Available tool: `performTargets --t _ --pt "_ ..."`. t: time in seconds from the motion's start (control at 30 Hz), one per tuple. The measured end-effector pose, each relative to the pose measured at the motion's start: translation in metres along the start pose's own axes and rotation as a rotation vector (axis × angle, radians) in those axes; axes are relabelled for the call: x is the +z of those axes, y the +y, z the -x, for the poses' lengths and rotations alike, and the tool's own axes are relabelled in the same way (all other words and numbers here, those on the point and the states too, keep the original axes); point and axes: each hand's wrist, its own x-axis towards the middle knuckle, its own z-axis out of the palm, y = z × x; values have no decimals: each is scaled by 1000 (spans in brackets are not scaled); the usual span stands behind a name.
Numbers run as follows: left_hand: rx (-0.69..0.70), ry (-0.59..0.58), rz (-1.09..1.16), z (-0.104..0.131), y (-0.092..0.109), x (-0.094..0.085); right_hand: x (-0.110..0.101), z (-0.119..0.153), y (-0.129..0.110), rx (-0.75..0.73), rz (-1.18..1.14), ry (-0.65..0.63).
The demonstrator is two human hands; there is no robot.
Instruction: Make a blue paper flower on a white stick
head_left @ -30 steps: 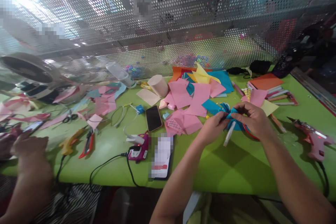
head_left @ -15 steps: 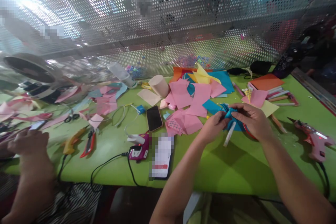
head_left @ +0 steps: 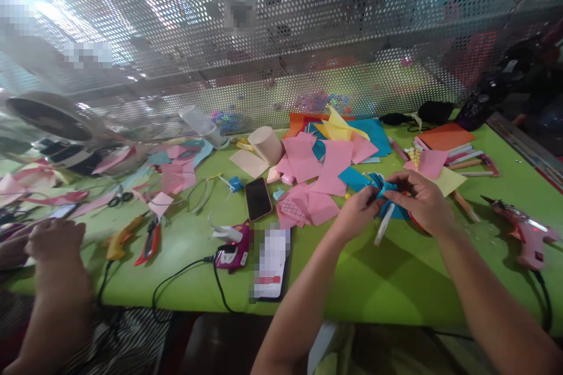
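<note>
My left hand (head_left: 361,211) is closed, its thumb and fingers pinching a crumpled blue craft piece (head_left: 387,187) of paper or felt. From the other side my right hand (head_left: 423,198) grips the same piece with thumb and forefinger. Below the fingers a white stick (head_left: 384,225) slants down; whether it is fixed to the blue piece is hidden. Flat blue sheet (head_left: 350,178) lies just beyond the left fingers. Something red shows in part under my right palm, too covered to name.
Pink sheets (head_left: 332,167) lie left of my hands. A pink glue gun (head_left: 523,228) rests at the right, its cord over the front edge. Two phones, one black (head_left: 258,199), and red-handled pliers (head_left: 148,243) lie leftward. Another person's hand (head_left: 57,240) is at far left.
My right fingers have shifted slightly on the blue piece, which looks a little more bunched between them. The other person's hand has moved slightly to the right.
</note>
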Motion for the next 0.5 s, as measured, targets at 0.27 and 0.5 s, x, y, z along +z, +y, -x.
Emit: performTargets --t 0.27,0.5 --pt "-61 -25 440 2 7 -1 -2 0 2 113 -252 -172" --pt "-128 -151 513 7 17 -3 -3 -1 2 117 -312 -155"
